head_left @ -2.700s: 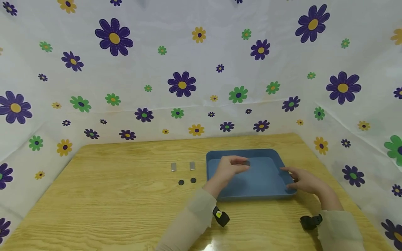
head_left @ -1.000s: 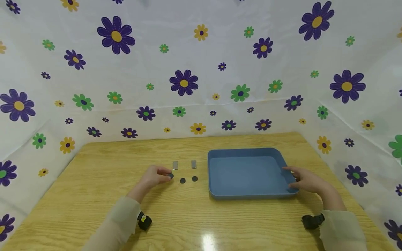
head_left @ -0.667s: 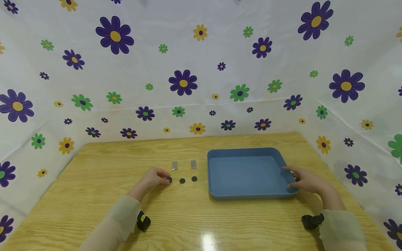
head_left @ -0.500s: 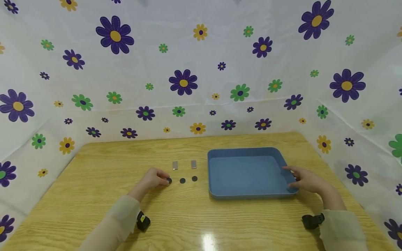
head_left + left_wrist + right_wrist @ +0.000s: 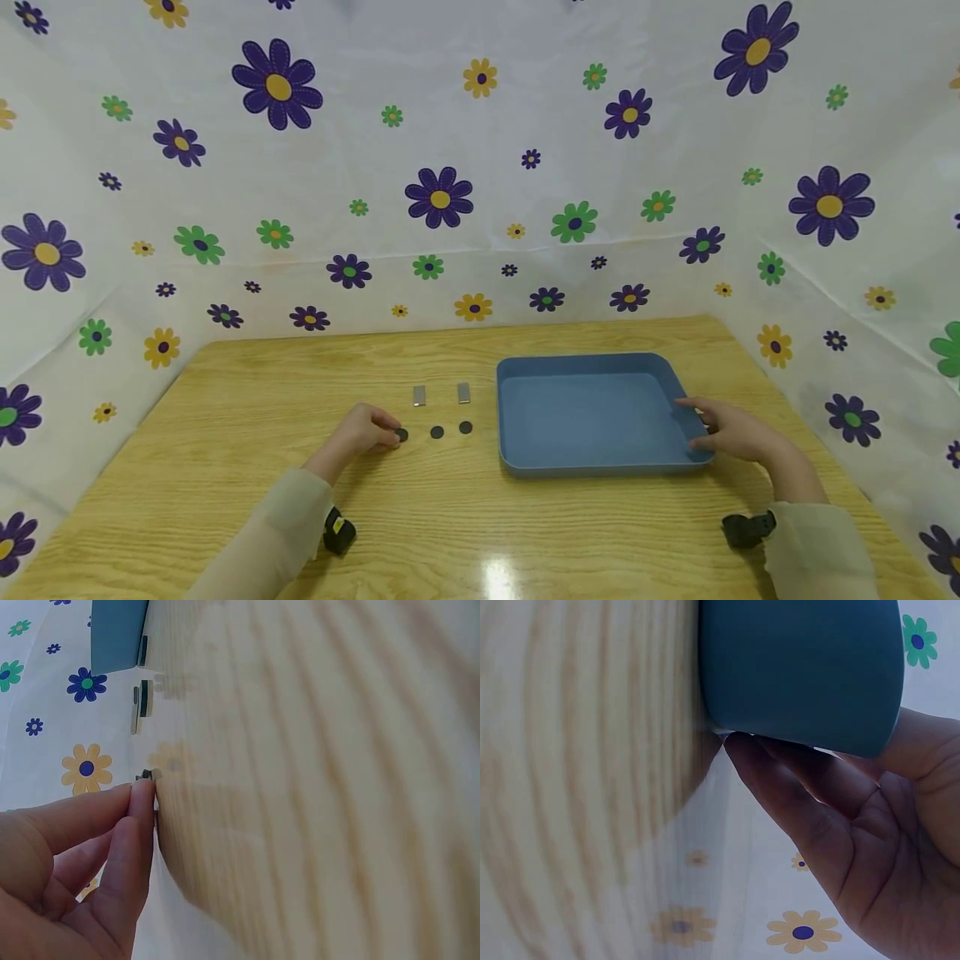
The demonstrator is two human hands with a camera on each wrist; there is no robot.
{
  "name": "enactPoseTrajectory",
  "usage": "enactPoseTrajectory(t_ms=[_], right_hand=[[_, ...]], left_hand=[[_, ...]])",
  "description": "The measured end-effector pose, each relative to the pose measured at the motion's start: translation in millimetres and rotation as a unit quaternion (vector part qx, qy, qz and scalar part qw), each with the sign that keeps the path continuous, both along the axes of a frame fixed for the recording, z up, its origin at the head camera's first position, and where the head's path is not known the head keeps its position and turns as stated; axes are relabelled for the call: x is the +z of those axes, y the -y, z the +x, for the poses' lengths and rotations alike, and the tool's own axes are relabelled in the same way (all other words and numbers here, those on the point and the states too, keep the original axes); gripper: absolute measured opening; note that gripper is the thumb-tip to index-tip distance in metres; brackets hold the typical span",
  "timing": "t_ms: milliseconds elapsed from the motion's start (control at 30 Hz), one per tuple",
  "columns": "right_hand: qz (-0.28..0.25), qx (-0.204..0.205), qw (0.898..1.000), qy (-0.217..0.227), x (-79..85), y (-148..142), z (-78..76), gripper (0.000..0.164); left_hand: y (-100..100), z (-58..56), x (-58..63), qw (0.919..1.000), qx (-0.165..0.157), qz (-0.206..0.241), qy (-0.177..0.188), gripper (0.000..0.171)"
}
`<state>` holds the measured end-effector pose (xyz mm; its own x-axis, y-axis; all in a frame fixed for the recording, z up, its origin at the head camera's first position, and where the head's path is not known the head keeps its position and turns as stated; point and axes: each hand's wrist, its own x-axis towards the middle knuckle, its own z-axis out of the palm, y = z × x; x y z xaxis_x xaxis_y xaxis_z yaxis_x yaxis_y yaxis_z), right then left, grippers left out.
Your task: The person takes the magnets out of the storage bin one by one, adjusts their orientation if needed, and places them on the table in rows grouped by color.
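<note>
At the left of the table, my left hand (image 5: 365,428) has thumb and fingertips together at the edge of a small black disc (image 5: 402,434), which lies low against the wood. The left wrist view shows the left hand (image 5: 82,862) close to the tabletop, its fingertips partly hiding the disc. Two more black discs, one (image 5: 437,432) and another (image 5: 466,427), lie to the right in a row. Behind them are two small silver rectangular pieces, a left one (image 5: 419,396) and a right one (image 5: 463,393). My right hand (image 5: 731,429) grips the right wall of a blue tray (image 5: 600,471), thumb and fingers over its rim.
The wooden table (image 5: 420,517) ends at a white curtain (image 5: 360,167) printed with flowers, standing behind and on both sides. A black wrist camera (image 5: 339,532) sits on the left wrist and another camera (image 5: 746,530) on the right.
My left hand went from over the tray to the left of the discs, carrying a black disc, and lowered it to the table beside the others. The right hand stays at the tray.
</note>
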<state>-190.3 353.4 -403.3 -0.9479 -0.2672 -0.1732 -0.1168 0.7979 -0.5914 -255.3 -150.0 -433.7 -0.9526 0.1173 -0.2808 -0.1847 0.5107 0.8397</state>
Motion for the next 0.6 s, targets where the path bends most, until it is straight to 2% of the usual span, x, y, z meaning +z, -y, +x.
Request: enactPoseTrajectory(t_ms=[267,500,600], right_hand=[[-0.012,0.009,1.0,-0.008,-3.0,-2.1,-0.8,0.062],[-0.016,0.018,1.0,-0.017,-3.4,-3.6,-0.6,0.06],[-0.016,0.022,0.999,-0.027,-1.2,-4.5,0.5,0.057]], left_hand=[[1.9,1.9,-1.0,0.9996,-0.01,-0.025,-0.011,0.018],[4.3,5.6,1.9,0.9997,-0.015,0.0,-0.021,0.021],[5.5,8.8,7.2,0.9991,-0.011,0.009,-0.039,0.025]])
